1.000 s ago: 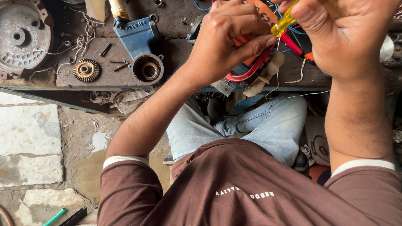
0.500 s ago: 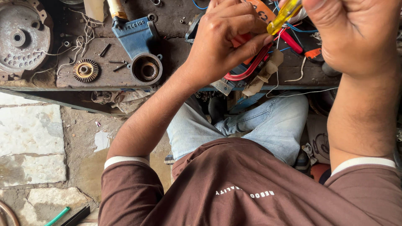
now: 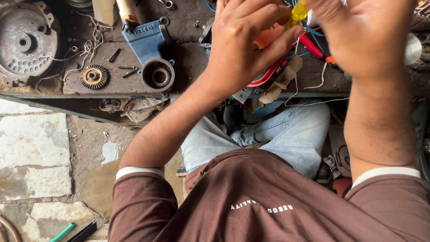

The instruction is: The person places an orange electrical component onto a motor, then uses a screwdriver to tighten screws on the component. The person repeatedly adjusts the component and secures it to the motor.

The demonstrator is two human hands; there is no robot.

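Grimy workbench (image 3: 188, 85), edge at six o'clock: left hand (image 3: 242, 49) fingers pressed around a yellow-handled tool (image 3: 298, 12); right hand (image 3: 367, 36), three o'clock, grip unclear.

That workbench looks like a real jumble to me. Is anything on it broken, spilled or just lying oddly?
Nothing looks spilled. The bench is cluttered, though: a loose gear, a blue casting lying flat, scattered screws and tangled string. A crumpled rag hangs off its front edge. The left hand and right hand work on a yellow tool.

Both forearms reach forward, left hand (image 3: 242, 49) and right hand (image 3: 365, 38) close together, fingers curled.
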